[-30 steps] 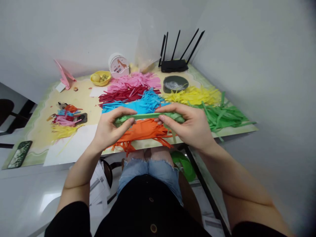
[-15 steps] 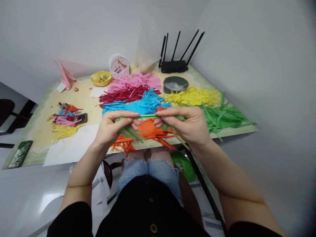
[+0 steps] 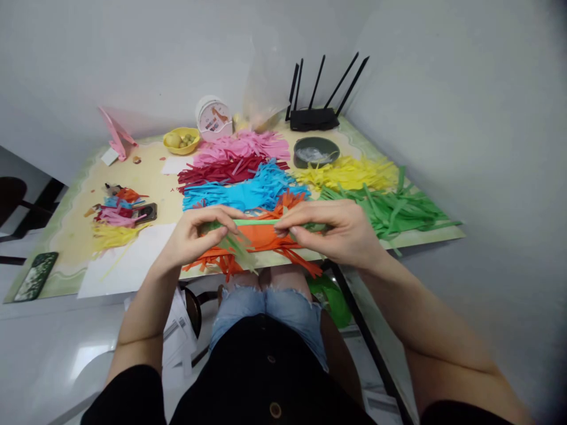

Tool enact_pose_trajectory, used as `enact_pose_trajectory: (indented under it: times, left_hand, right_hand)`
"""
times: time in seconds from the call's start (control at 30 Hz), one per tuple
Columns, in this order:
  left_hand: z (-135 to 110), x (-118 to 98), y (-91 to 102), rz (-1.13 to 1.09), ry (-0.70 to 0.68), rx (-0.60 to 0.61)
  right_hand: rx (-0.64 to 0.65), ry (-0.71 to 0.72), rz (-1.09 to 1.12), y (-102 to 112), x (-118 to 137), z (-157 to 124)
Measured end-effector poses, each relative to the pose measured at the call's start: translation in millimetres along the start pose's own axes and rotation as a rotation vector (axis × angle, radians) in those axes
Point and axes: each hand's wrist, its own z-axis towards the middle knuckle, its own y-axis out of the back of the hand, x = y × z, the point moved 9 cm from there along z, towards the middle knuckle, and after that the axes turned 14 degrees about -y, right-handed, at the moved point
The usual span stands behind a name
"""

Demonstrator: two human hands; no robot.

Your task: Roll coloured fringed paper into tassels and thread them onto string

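A rolled strip of light green fringed tissue paper [image 3: 257, 222] stretches between my two hands, its loose fringe dangling under the left one. My left hand [image 3: 195, 236] has its fingers curled round the strip's left end, thumb below and fingers above. With thumb and fingertips, my right hand [image 3: 332, 231] pinches the right part. Directly beneath lies orange fringed paper [image 3: 261, 237] at the table's near edge. Blue fringed paper [image 3: 234, 193] is just beyond it, and a green fringed bundle [image 3: 394, 206] rests to the right of my right hand.
Dark red [image 3: 221, 170], pink [image 3: 248, 146] and yellow fringed paper [image 3: 354, 173] lie farther back. Behind them stand a dark round bowl [image 3: 315, 152], a black router [image 3: 313, 119], a white tub [image 3: 213, 118] and a yellow fruit bowl [image 3: 181, 149]. A phone [image 3: 36, 276] lies far left.
Both hands have dropped slightly toward me. My left fingers have loosened and spread somewhat from their pinch, and more of the green strip shows between the hands.
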Motion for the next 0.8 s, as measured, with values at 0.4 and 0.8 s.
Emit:
enact_pose_trajectory:
  times: [0.4, 0.8]
  left_hand:
    - [22.3, -6.8, -37.6, 0.375, -0.096, 0.355]
    - [15.4, 5.1, -0.7, 0.727, -0.39, 0.036]
  right_hand:
    - [0.114, 0.237, -0.28, -12.2, 14.7, -5.5]
    - [0.189, -0.215, 0.039, -14.0, -29.9, 37.5]
